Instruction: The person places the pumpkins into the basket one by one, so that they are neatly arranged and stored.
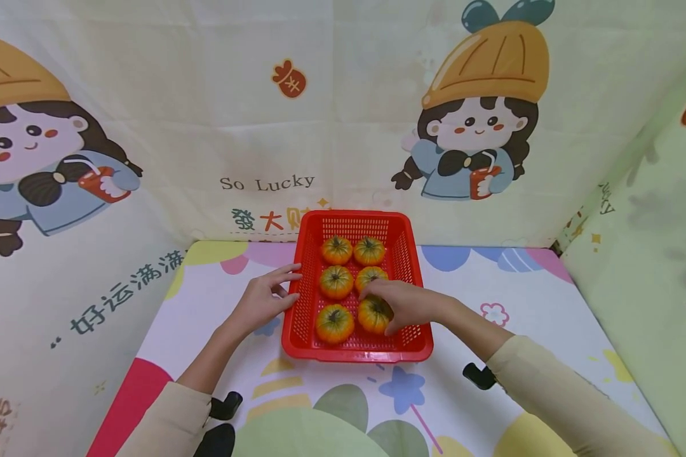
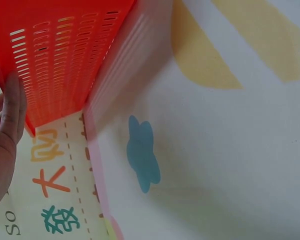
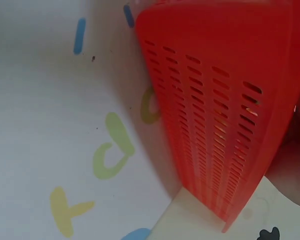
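A red plastic basket [image 1: 357, 356] with slotted walls holds several small orange-and-green pumpkins, set in two columns. My right hand [image 1: 406, 301] reaches over the basket's right wall. Its fingers and thumb curl round the front right pumpkin [image 1: 373, 315], partly covering it and the middle right pumpkin [image 1: 370, 277]. At the opposite side, my left hand [image 1: 265, 296] rests its fingertips at the basket's left rim, fingers loosely extended. In the left wrist view, fingers [image 2: 11, 107] lie against the rim. The right wrist view shows mostly the basket's outer wall [image 3: 205, 115], with the hand largely hidden behind it.
The basket stands on a table [image 1: 457, 393] covered with a colourful printed cloth. Behind it hangs a backdrop [image 1: 354, 152] with cartoon figures and lettering, close to the basket's far end. Another printed sheet [image 1: 652, 254] rises along the right side.
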A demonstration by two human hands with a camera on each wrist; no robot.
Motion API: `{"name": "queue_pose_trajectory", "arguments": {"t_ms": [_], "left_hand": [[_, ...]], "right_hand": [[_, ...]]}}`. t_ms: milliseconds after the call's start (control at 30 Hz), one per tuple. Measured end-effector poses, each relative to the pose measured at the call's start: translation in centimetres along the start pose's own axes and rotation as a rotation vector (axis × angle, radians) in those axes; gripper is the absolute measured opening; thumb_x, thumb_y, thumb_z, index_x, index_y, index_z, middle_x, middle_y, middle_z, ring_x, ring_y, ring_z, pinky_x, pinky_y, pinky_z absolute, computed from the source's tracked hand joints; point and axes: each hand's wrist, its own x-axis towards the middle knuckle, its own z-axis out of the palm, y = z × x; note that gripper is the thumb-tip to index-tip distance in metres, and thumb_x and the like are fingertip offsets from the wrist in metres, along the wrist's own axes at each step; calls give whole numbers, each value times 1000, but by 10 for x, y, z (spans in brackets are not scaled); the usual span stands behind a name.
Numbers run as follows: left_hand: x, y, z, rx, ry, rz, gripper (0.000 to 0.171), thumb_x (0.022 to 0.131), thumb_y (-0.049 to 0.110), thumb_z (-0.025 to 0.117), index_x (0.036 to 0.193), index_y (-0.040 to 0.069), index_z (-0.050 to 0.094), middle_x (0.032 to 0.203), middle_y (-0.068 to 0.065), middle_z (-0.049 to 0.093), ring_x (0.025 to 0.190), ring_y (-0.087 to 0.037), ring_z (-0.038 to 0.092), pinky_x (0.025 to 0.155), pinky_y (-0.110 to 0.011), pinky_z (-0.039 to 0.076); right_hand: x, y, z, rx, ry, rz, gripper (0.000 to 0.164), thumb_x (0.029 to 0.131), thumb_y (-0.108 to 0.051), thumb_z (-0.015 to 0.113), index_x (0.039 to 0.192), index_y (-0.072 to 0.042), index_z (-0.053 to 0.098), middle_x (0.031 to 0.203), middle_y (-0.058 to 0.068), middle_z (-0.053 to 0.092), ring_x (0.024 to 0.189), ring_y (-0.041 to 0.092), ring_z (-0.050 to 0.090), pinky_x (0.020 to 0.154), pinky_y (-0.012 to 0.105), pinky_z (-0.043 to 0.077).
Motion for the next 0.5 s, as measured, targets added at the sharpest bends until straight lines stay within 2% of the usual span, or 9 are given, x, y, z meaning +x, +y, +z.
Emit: {"name": "queue_pose_trajectory", "arguments": {"t_ms": [167, 500], "left_hand": [[-1, 0, 0, -2, 0, -14, 45, 92, 12, 77, 136, 6, 68, 154, -2, 56, 78, -15, 68, 67, -24, 60], [-1, 2, -1, -18, -6, -36, 46, 92, 12, 76, 136, 5, 67, 155, -3, 54, 79, -15, 68, 67, -24, 60]], "right_hand": [[7, -4, 6, -63, -44, 37, 76, 75, -17, 91, 145, -19, 59, 146, 1, 57, 141, 26, 49, 98, 46, 59], [17, -4, 17, -151, -80, 105, 74, 71, -21, 94, 137, -26, 61, 133, -7, 61, 131, 18, 56, 94, 40, 61]]}}
